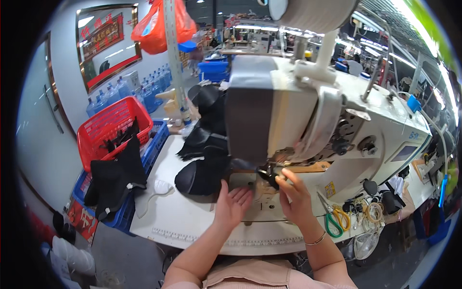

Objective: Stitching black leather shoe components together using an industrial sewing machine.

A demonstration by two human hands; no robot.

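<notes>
A white sewing machine stands in front of me on a white worktable. My left hand is left of the needle area, palm turned up, fingers stretched and apart, with nothing in it. Fingers bent, my right hand is just right of the needle area. Its fingertips close on a small curved black piece under the machine head; blur hides its exact kind. Beyond my left hand lies a black shoe upper with a rounded end, and more black uppers are heaped behind it.
Green-handled scissors and yellow-handled scissors lie right of the machine, among small parts and tape rolls. At left, a red basket sits on a blue crate, with black pieces hanging over. A ruler strip follows the table's front edge.
</notes>
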